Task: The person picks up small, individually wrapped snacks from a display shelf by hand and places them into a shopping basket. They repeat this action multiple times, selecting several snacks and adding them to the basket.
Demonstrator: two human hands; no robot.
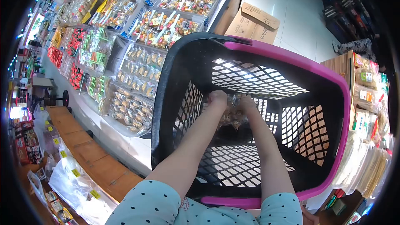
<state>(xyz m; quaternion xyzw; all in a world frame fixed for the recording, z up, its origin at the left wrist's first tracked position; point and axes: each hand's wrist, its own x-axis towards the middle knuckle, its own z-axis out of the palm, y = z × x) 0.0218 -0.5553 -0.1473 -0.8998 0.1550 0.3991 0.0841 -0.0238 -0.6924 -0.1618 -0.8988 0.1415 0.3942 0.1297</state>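
Both my arms reach down into a deep black mesh shopping basket (166, 100) with a pink rim and handle. Near its floor, my left hand (217, 98) is closed on the left side of a bunch of clear plastic packets (231, 118) with small brownish pieces inside. Across from it, my right hand (248, 103) is closed on the bunch's right side. The packets hang between the two hands, low in the basket. My fingertips are partly hidden, and the exact kind of food cannot be made out.
Tiered trays of wrapped snacks (139, 71) stand beyond the basket on the left. A flattened cardboard box (254, 25) lies on the tiled floor behind it. Packaged goods (366, 96) fill a shelf at right. A wooden counter (89, 150) with plastic bags runs along the lower left.
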